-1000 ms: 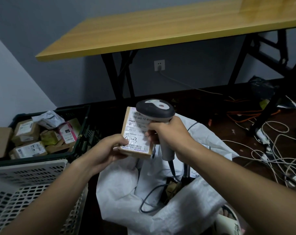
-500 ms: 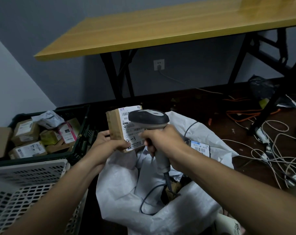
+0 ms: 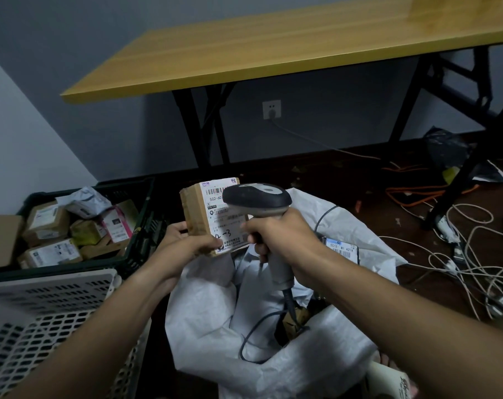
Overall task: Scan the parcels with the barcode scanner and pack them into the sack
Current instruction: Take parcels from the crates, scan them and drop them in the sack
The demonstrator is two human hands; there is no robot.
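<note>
- While the left hand point(image 3: 187, 246) grips the cardboard parcel point(image 3: 213, 217) by its lower left corner, thumb curled over the label, the parcel stands upright above the near-left rim of the white sack point(image 3: 273, 370).
- Right hand point(image 3: 282, 237) is wrapped around the handle of the barcode scanner point(image 3: 257, 197), whose dark head overlaps the parcel's upper right edge; its cable point(image 3: 253, 335) loops down into the sack mouth.
- Sack gapes open directly beneath both hands, with brown parcels just visible deep inside.
- Left of the sack, a white perforated crate point(image 3: 43, 312) and a dark crate point(image 3: 141, 226) full of parcels stand close; to the right, tangled cords point(image 3: 475, 269) lie over the floor.
- Parcel label shows a barcode, "502-60" partly hidden, and handwriting that looks like "4-3".
- Another label point(image 3: 342, 249) at the sack's far edge reads about "501E- M1 A218".
</note>
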